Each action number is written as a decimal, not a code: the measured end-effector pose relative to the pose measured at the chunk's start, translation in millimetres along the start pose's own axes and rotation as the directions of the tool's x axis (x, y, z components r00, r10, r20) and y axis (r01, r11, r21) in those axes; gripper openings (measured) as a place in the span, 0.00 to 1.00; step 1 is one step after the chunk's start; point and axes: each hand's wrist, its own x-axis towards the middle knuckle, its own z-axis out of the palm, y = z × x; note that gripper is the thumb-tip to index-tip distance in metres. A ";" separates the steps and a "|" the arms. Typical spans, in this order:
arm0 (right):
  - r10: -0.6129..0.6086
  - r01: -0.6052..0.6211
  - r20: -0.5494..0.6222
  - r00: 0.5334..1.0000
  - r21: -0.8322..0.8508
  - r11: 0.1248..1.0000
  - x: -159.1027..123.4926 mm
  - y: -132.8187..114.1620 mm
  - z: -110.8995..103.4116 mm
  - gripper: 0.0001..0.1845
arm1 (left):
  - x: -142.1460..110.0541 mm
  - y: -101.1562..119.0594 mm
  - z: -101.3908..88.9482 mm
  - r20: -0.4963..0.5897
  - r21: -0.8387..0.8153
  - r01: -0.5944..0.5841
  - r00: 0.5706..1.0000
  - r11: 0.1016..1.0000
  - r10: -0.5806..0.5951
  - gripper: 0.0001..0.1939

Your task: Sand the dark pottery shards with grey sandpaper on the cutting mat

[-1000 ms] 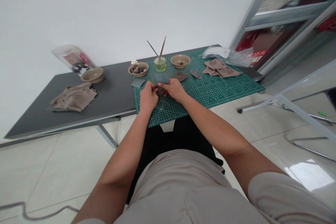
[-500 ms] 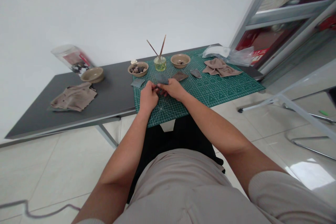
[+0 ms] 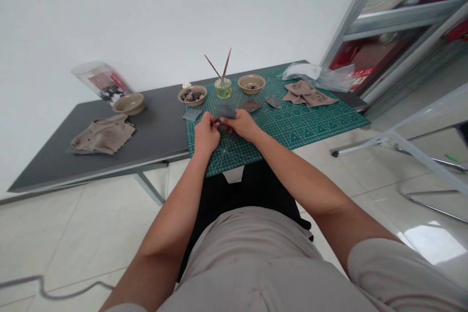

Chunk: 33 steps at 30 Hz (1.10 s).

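My left hand [image 3: 206,135] and my right hand [image 3: 243,125] meet over a green cutting mat [image 3: 303,129], their fingertips pinching a small dark piece [image 3: 219,121], mostly hidden by my fingers. Just beyond them lies a dark grey abrasive sheet [image 3: 225,110]. Smaller pieces rest nearby: a grey-blue one [image 3: 192,115], a brown one [image 3: 250,105] and a grey one [image 3: 272,102]. Past these stand a bowl of small dark and pinkish bits [image 3: 192,96], a glass jar of green liquid [image 3: 223,88] holding two thin sticks, and a tan bowl [image 3: 251,84].
The mat lies on a dark grey table [image 3: 157,129], whose front edge runs close to my hands. A crumpled brown cloth [image 3: 307,93], a plastic bag [image 3: 318,75], another cloth [image 3: 103,135], a tan bowl [image 3: 128,104] and a tipped clear jar [image 3: 101,81] also sit there.
My hands stay together over the mat with only slight shifts. The objects on the mat have not visibly moved.
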 end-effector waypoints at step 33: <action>-0.063 0.101 -0.172 0.983 0.224 0.969 0.9 9.2 -1.7 0.17 | 4.2 -6.0 0.1 -0.097 -0.252 -0.027 0.995 0.967 0.003 0.06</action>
